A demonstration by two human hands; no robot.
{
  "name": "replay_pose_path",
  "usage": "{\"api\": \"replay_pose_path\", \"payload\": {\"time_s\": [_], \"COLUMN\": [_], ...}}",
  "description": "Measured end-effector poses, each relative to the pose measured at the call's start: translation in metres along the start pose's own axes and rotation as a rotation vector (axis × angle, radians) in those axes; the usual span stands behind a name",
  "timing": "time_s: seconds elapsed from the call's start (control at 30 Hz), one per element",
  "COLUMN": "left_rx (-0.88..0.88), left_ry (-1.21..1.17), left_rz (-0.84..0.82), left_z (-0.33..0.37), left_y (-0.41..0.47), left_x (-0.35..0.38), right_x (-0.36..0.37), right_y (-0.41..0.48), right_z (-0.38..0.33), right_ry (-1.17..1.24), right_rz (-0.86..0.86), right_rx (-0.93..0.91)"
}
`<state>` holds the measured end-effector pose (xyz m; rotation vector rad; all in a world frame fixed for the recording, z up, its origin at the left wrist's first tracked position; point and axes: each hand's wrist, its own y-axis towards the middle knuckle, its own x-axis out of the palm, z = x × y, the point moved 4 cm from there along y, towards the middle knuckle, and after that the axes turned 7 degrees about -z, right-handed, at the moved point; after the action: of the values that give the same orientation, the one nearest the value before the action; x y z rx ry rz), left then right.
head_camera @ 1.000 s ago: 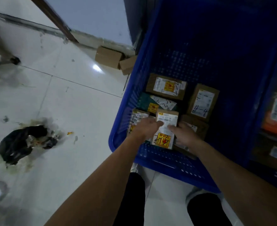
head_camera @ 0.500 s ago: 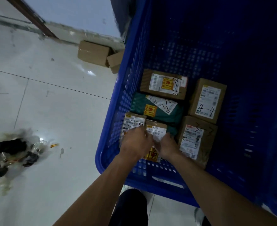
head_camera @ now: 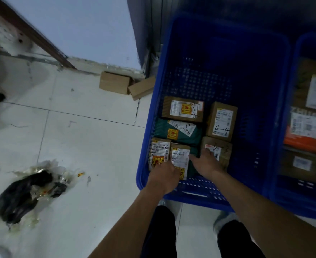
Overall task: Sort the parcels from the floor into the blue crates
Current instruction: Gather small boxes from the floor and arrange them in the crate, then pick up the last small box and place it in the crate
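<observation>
Wedging a small brown cardboard parcel with a white label [head_camera: 180,159] into the near-left corner of the large blue perforated plastic crate [head_camera: 190,197], just beside a similar labelled brown box [head_camera: 159,153] lying against the crate's left wall. Possibly risking a jam or a crushed corner by pushing into so narrow a gap. Possibly also tipping the parcel onto the dark green soft-wrapped packet [head_camera: 177,132] toward the crate's middle by letting go too early.

Reaching down over the crate's near rim with both forearms. Curling the left hand [head_camera: 164,175] against the parcel's near end, hiding its fingers under the knuckles and leaving the grip impossible to tell. Spreading the right hand [head_camera: 207,162] flat, fingers loose and gripping nothing, resting partly on a brown cardboard box [head_camera: 222,151] at the crate's near right, one fingertip lying just beside the parcel.
</observation>
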<state>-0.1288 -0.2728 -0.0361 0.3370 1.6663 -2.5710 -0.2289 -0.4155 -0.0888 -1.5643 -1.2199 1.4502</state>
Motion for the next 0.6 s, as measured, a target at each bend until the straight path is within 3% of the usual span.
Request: {"api": "replay_pose_path", "payload": {"time_s": [0.23, 0.43, 0.6], "left_rx": [-0.019, -0.082, -0.073], "left_ry": [-0.065, -0.281, -0.338], "left_rz": [0.005, 0.056, 0.167], "left_z": [0.023, 0.025, 0.046], "left_y": [-0.058, -0.114, -0.198], "left_x": [-0.036, -0.061, -0.105], "right_x": [-0.02, -0.027, -0.056], "right_y": [-0.069, -0.14, -0.223], "right_z": [-0.013, -0.024, -0.039], "right_ry": [0.011, 0.056, 0.098], "right_rz": [-0.025, -0.139, -0.182], "right_rx": [-0.089, -0.136, -0.145]}}
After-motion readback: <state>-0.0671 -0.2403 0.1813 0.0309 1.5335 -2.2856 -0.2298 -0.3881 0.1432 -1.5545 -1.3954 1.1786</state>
